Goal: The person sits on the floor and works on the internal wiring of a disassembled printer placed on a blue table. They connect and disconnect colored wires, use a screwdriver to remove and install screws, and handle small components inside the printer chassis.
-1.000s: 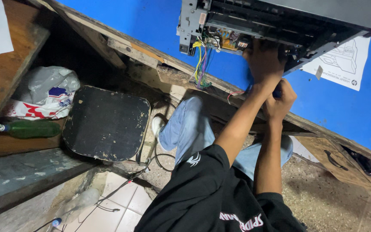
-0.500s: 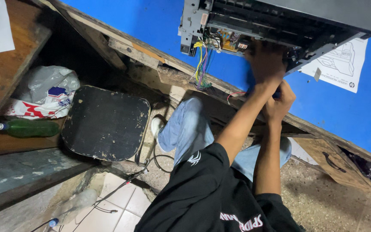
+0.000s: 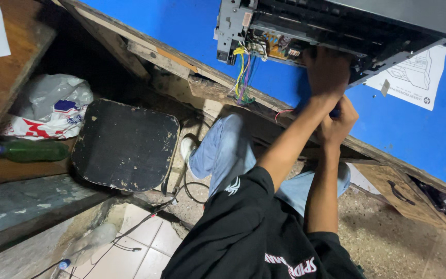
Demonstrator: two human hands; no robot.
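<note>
A: Which object occupies the upper right of the view?

B: An opened printer (image 3: 367, 26), its casing off, exposing a metal frame, a circuit board and a bundle of coloured wires (image 3: 243, 77) hanging from its left end against the blue wall (image 3: 181, 26).

A: Where are the hands?

B: Both are raised to the printer's underside. The left hand (image 3: 329, 70) presses against the exposed edge just right of the circuit board; its fingers are curled toward the chassis, but whether they grip any part cannot be told. The right hand (image 3: 339, 124), just below it, is closed in a fist around a dark blue handle (image 3: 335, 111), apparently a tool; only the handle's end shows.

A: What surrounds the work?

B: Below left, a worn black stool seat (image 3: 125, 144); left of it, a green bottle (image 3: 29, 151) lying on a wooden shelf beside a crumpled plastic bag (image 3: 52, 108). A white paper sheet (image 3: 414, 75) hangs on the wall right of the printer.
</note>
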